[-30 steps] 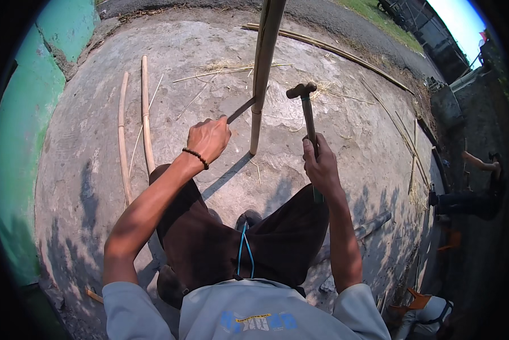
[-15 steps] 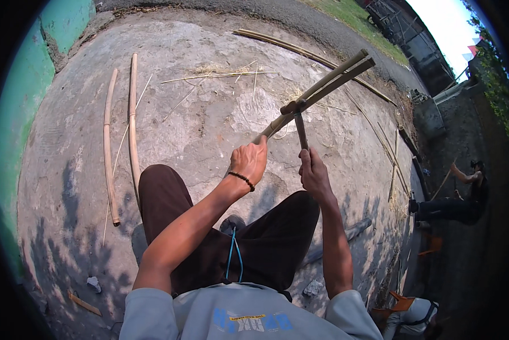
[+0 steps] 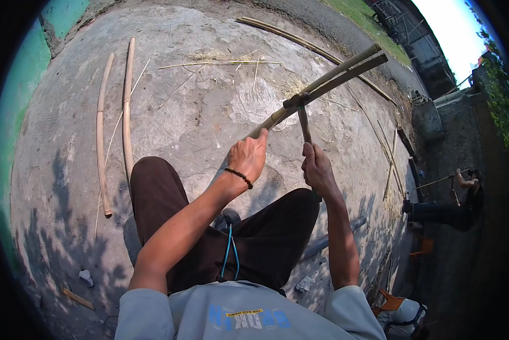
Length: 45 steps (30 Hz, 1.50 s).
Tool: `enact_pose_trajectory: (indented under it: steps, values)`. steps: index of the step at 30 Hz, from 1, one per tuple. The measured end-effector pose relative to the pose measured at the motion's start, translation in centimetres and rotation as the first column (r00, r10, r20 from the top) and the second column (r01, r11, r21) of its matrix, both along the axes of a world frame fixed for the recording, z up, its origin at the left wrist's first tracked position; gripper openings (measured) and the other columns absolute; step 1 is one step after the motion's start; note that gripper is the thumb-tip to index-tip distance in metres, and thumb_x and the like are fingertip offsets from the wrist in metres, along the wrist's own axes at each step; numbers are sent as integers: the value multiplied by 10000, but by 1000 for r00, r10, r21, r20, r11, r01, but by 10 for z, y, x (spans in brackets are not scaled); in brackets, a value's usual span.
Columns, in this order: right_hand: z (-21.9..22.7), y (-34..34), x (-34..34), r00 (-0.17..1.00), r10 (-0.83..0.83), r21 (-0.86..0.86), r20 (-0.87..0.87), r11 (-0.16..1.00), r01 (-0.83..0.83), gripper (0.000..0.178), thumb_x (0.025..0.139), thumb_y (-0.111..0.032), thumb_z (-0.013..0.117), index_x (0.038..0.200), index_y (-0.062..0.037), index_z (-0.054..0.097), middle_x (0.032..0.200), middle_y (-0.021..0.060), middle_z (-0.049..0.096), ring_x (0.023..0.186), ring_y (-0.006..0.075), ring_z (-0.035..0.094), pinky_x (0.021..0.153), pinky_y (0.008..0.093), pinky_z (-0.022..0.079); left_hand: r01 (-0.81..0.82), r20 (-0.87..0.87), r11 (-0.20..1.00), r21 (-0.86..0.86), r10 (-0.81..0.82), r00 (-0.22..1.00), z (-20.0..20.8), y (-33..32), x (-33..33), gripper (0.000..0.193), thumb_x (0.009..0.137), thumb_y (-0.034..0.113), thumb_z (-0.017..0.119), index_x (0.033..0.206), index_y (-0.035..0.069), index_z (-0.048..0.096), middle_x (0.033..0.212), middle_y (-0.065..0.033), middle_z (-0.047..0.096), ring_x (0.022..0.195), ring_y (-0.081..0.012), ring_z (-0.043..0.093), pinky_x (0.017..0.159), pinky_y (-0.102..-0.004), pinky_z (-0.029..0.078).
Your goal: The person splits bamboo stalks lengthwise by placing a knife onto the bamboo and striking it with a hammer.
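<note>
A bamboo pole [image 3: 277,116] slants up and away to the right in front of me, its far part split into two spread halves. My left hand [image 3: 246,154], with a beaded bracelet at the wrist, is closed around the near, unsplit part. In my right hand [image 3: 318,170] is the handle of a hammer [image 3: 304,123]. The dark hammer head lies at the place where the two halves part. Whether it sits inside the split or only against it, I cannot tell.
Two bamboo poles [image 3: 127,102] lie on the concrete at left, beside a green wall [image 3: 19,113]. Thin strips and shavings [image 3: 220,61] are scattered ahead, with long bamboo lengths [image 3: 300,41] farther off. At far right a person [image 3: 452,209] works with a stick; another sits lower right.
The split pole and the hammer have shifted slightly up and right in the view, both still held. The person at far right has moved their arms and the stick.
</note>
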State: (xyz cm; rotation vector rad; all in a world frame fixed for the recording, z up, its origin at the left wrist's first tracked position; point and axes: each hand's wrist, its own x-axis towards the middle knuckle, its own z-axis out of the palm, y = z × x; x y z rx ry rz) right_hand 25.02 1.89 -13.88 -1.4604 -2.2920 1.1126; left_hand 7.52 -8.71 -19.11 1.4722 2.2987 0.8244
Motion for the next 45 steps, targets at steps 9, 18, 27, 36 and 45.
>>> enact_pose_trajectory:
  steps: [9,18,27,36,45]
  values:
    - [25,7,8,988,-20,341,-154,937,72,397,1089,-398,403,950,-40,506,593,53,486,493,154,502,496,369,409,51,-1,996,76,-51,999,4,-1,-9,236,952,109,474,1158,21,546,722,-250,649,719,-466,667,640,-559,528]
    - [72,-13,3,895,3,128,-445,990,60,422,1080,-474,373,901,-102,461,597,-53,389,430,34,350,381,231,284,39,46,994,104,-44,998,4,-11,-8,176,941,94,491,1090,16,539,712,-257,643,719,-459,674,641,-557,538]
    - [27,4,10,999,51,161,-17,986,-48,430,1087,-425,392,965,-45,551,637,83,534,589,174,549,602,389,449,68,-55,998,12,-68,996,-19,2,-11,211,928,102,503,1108,8,559,721,-266,643,727,-470,669,642,-567,526]
    - [-24,12,8,970,91,137,226,983,-124,474,1083,-434,390,938,-8,540,639,135,549,599,251,573,640,474,462,102,9,994,24,-103,995,-18,-6,-10,152,916,105,551,1045,27,550,723,-259,648,734,-462,674,660,-567,539]
    - [-13,5,12,985,78,303,-152,953,-29,387,1092,-408,380,890,-93,478,569,-16,423,427,82,411,410,300,365,92,6,987,128,-94,996,-8,-6,-20,151,915,112,537,1028,12,546,714,-272,637,713,-477,665,636,-567,538]
